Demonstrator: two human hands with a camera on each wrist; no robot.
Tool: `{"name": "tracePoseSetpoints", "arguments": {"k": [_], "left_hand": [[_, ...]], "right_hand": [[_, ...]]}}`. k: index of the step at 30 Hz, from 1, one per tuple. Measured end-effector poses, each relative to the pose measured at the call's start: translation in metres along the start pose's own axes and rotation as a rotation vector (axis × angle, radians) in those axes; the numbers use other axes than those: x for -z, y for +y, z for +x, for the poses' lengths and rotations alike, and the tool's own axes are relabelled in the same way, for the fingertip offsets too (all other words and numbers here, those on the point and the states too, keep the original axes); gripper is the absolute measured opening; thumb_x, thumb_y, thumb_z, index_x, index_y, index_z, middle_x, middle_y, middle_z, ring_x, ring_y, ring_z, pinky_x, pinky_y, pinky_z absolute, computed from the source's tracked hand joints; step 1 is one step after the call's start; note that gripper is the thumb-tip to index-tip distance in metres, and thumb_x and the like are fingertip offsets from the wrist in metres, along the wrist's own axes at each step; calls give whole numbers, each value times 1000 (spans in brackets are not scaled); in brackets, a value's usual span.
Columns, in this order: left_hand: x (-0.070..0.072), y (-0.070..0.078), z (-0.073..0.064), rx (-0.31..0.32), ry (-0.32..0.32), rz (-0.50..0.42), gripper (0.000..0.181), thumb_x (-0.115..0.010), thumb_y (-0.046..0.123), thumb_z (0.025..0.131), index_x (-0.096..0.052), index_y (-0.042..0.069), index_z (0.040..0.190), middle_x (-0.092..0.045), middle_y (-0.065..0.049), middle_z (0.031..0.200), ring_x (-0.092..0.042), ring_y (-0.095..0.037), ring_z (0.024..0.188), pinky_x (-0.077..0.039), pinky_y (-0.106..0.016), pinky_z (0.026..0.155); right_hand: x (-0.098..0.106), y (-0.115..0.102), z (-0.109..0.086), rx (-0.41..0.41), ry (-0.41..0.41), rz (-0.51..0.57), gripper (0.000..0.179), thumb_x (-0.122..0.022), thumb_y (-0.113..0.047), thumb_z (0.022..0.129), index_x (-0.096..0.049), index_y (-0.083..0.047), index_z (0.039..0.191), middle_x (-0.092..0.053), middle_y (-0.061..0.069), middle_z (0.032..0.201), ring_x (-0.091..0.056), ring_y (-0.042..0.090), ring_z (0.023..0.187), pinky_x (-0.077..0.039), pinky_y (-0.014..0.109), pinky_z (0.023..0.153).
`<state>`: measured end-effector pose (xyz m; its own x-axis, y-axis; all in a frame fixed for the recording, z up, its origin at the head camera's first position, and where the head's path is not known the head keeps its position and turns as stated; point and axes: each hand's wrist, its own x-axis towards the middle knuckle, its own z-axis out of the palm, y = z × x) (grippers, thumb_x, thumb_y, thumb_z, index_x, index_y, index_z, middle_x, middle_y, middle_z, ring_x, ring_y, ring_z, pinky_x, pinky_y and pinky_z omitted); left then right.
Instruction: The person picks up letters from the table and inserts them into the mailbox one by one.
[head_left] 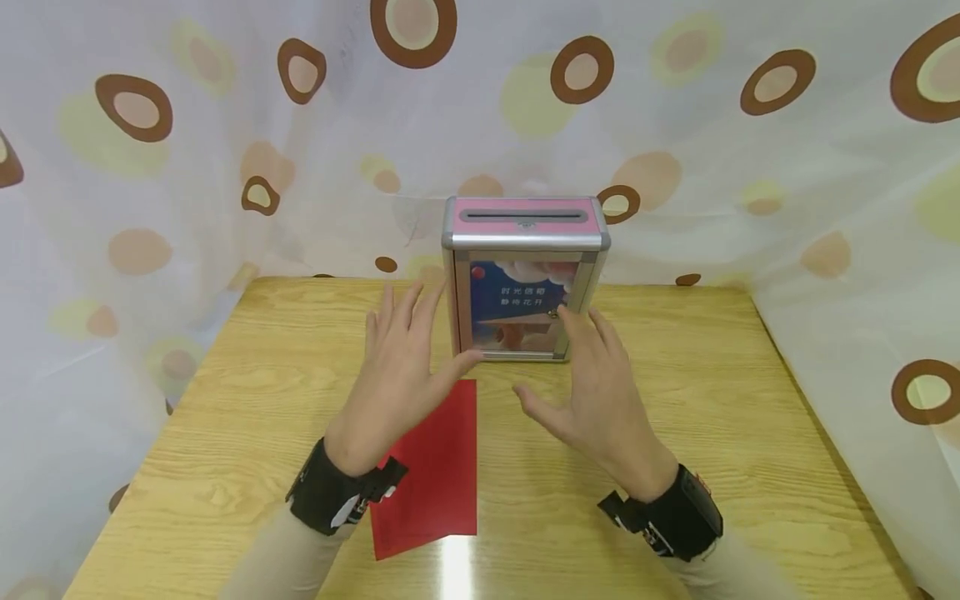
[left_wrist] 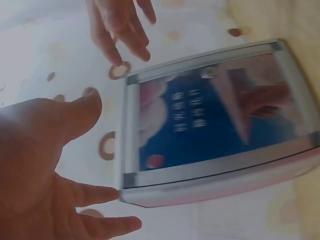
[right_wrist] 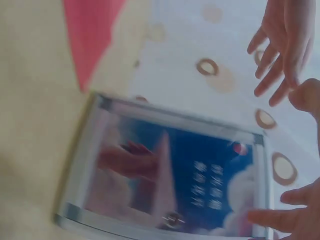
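A pink and silver slotted letter box (head_left: 525,225) stands upright at the back of the table, with a blue picture panel (head_left: 517,292) and a small keyhole lock on its front. My left hand (head_left: 393,375) hovers in front of its left side, fingers spread, above a red paper or envelope (head_left: 442,475) that it partly covers in the head view. Before the right side of the box, my right hand (head_left: 607,400) is held with fingers extended and nothing in it. The left wrist view shows the left hand (left_wrist: 45,155) beside the box (left_wrist: 215,115), holding nothing.
The wooden table (head_left: 712,433) runs back to a white curtain (head_left: 480,108) with brown and yellow spots, which also rises along both sides. Black straps with small cameras (head_left: 337,492) sit on both wrists.
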<state>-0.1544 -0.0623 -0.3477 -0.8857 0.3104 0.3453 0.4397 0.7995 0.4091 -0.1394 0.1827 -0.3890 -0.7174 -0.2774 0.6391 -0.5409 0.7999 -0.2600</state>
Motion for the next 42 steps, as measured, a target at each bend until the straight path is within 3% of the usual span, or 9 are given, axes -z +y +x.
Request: {"name": "tracePoseSetpoints", "arguments": {"k": [5,10,13,18,21,26,35,42], "left_hand": [[-33,-17,-37,86,-155,99,101,-60,69,82,-25,6,153,-25,-24,155,1,-48,143,-11,-74,110],[-69,-31,-77,122,-298,163,111,-65,74,74,-25,5,153,-23,-26,156,0,-50,142,-8,-73,111],[-82,-36,-97,159,-345,175,114,-66,75,71,-26,6,153,-21,-25,157,-1,-49,143,-6,-72,111],[-93,-35,-121,188,-432,189,120,-54,87,69,-20,10,155,-15,-23,160,4,-46,144,2,-74,110],[-96,-33,-130,173,-468,203,124,-47,93,67,-18,11,156,-12,-22,161,6,-45,144,5,-74,109],[-98,-34,-139,182,-473,208,123,-42,94,68,-21,11,156,-12,-22,161,5,-45,144,4,-74,109],[-108,-23,-147,165,-579,95,112,-34,90,77,-24,10,155,-9,-22,161,9,-43,144,6,-73,110],[-120,-2,-148,118,-650,73,112,-35,91,75,-26,12,154,-12,-19,161,-4,-44,145,-13,-68,113]], "right_hand": [[-16,-6,-44,-92,-164,-65,102,-67,-64,75,-35,2,146,-48,28,139,-33,49,133,-31,66,106],[-27,-7,-76,-218,-326,-60,106,-60,-75,77,-32,-3,149,-40,26,145,-26,52,135,-27,73,104],[-31,-9,-94,-275,-383,-49,109,-54,-81,77,-30,-5,150,-37,27,148,-21,52,138,-23,76,104],[-35,-9,-121,-338,-416,-46,109,-51,-84,76,-33,-6,149,-36,27,149,-19,52,139,-21,77,103],[-35,-10,-133,-360,-432,-51,107,-51,-84,77,-34,-7,150,-36,28,149,-18,52,139,-21,77,103],[-34,-15,-141,-384,-417,-44,102,-53,-81,78,-38,-7,148,-38,29,148,-20,54,137,-23,77,102],[-38,-18,-138,-426,-475,25,96,-56,-77,79,-46,-6,142,-42,29,144,-24,54,136,-30,69,106],[-43,-13,-131,-440,-488,6,93,-63,-70,79,-49,-1,139,-50,27,136,-36,53,129,-36,68,101]]}}
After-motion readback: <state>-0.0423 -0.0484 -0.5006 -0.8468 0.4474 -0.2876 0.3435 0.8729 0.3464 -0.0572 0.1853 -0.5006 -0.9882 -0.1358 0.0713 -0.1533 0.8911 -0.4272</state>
